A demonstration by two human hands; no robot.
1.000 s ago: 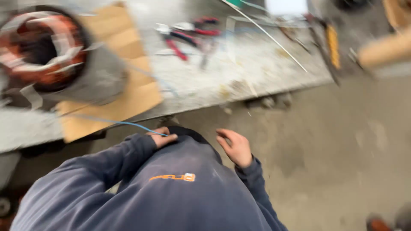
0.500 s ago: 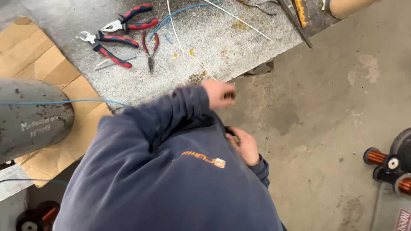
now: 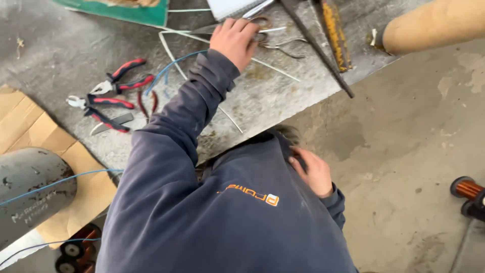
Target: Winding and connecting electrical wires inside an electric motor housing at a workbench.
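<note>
Hiding scissors (image 3: pixel 270 38) under left hand (image 3: pixel 233 40)

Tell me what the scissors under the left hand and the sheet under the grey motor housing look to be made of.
Scissors: bare metal, dull and brownish, probably rusted steel; the left hand covers part. Sheet: corrugated cardboard, matte tan with fold creases.

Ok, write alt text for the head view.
The left hand reaches across a grey workbench onto scissors, while the right hand rests at the navy sweatshirt's hem. Red-handled pliers and a blue wire lie nearby.
</note>
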